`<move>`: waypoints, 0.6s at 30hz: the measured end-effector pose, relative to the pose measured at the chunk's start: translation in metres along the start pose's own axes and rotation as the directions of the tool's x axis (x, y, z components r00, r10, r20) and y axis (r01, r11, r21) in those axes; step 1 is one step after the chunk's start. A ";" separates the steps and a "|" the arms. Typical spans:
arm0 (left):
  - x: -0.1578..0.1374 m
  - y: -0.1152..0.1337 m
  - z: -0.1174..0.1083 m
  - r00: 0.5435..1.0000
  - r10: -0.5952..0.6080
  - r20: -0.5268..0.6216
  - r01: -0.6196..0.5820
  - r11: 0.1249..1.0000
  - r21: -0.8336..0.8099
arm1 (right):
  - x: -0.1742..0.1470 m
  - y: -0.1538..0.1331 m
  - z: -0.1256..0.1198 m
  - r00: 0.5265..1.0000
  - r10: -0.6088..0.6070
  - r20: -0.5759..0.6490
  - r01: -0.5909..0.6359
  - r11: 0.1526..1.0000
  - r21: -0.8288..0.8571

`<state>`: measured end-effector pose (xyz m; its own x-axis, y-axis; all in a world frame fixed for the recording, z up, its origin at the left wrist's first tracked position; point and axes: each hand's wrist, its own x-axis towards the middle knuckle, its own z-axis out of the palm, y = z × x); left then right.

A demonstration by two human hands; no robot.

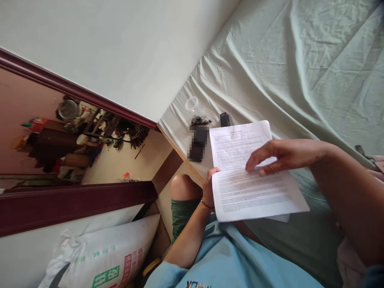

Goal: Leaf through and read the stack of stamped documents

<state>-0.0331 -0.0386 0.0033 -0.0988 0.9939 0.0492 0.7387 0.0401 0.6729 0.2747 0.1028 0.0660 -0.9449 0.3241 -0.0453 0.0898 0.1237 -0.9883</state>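
A printed white paper sheet lies tilted over the edge of a bed with a pale green sheet. My left hand grips the paper's left edge, thumb on top. My right hand reaches in from the right and rests its fingertips on the paper's middle, fingers slightly bent. A second sheet peeks out beneath the lower right corner. My knee in green shorts shows beside the bed edge.
On the bed near its corner lie a dark blurred phone, a bunch of keys, a small black box and a clear ring. A white printed sack sits lower left. A dark red door frame opens onto a cluttered room.
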 end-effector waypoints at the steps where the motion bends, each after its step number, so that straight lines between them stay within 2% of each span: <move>1: 0.000 0.001 0.000 1.000 -0.001 0.001 0.001 1.000 -0.012 | 0.001 0.003 0.000 0.989 0.058 -0.136 -0.056 0.998 0.013; 2: 0.000 0.001 -0.001 1.000 -0.007 0.006 0.007 1.000 -0.030 | 0.003 0.006 0.000 0.950 0.116 -0.290 -0.107 0.993 0.047; 3: 0.000 0.001 -0.002 1.000 -0.012 0.014 0.012 0.999 -0.045 | 0.005 0.010 -0.001 0.874 0.178 -0.451 -0.154 0.984 0.090; 5: -0.001 0.000 -0.003 0.999 0.005 0.032 -0.003 0.998 -0.055 | 0.007 0.019 -0.003 0.669 0.256 -0.698 -0.202 0.966 0.160; 7: 0.000 -0.004 -0.002 0.998 0.054 0.022 -0.052 0.997 -0.059 | 0.008 0.028 -0.006 0.467 0.314 -0.827 -0.336 0.928 0.162; 8: 0.000 -0.006 -0.001 0.997 0.083 -0.001 -0.083 0.995 -0.057 | 0.008 0.032 -0.008 0.394 0.325 -0.860 -0.402 0.902 0.157; 9: 0.000 -0.009 0.001 0.994 0.105 -0.031 -0.107 0.993 -0.048 | 0.007 0.036 -0.010 0.345 0.327 -0.880 -0.449 0.881 0.152; 10: 0.001 -0.011 0.003 0.991 0.117 -0.059 -0.119 0.992 -0.032 | 0.007 0.040 -0.012 0.318 0.321 -0.892 -0.470 0.871 0.146; 11: 0.001 -0.013 0.006 0.990 0.118 -0.082 -0.119 0.993 -0.013 | 0.007 0.044 -0.014 0.311 0.314 -0.897 -0.463 0.874 0.145; 18: 0.004 -0.010 0.010 0.987 0.121 -0.103 -0.117 0.992 0.043 | 0.004 0.052 -0.017 0.380 0.308 -0.872 -0.444 0.888 0.120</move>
<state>-0.0344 -0.0344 -0.0109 -0.0768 0.9757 0.2054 0.7735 -0.0717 0.6298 0.2805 0.1265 0.0173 -0.0564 0.9794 -0.1941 0.4616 -0.1468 -0.8749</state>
